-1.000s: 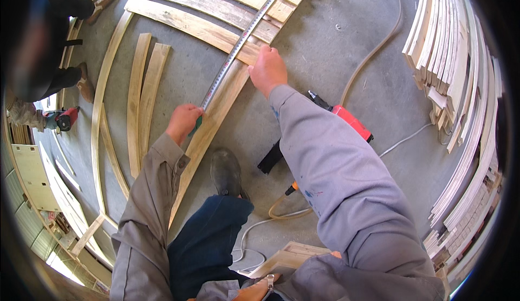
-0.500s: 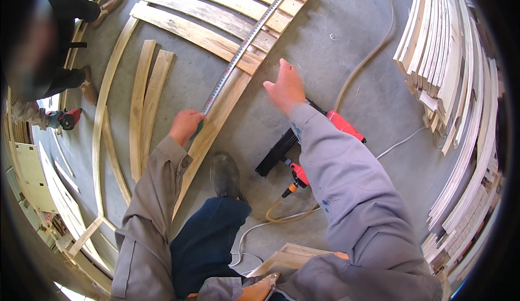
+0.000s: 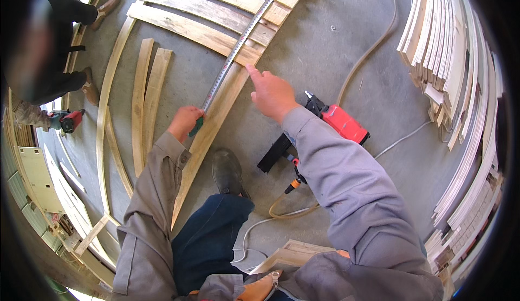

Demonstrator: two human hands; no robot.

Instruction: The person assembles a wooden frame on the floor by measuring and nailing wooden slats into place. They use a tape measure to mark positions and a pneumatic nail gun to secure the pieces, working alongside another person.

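My left hand (image 3: 185,122) is closed around the green case of a tape measure (image 3: 196,127), mostly hidden by the fingers. Its silver blade (image 3: 232,55) runs out away from me, along one long board (image 3: 212,122) and over the ends of several wooden slats (image 3: 187,33) that lie across it. Holding nothing, my right hand (image 3: 272,93) points its index finger at the near slat's end, beside the blade. Whether the fingertip touches the wood I cannot tell.
A red and black nail gun (image 3: 342,123) with a hose (image 3: 353,71) lies on the floor, partly under my right forearm. Stacked planks (image 3: 433,41) stand at right. Loose boards (image 3: 142,98) lie at left, where another person holds a red power tool (image 3: 70,121).
My right hand has moved left and nearer to the slat's end, now with its index finger extended. My left hand stays on the tape measure.
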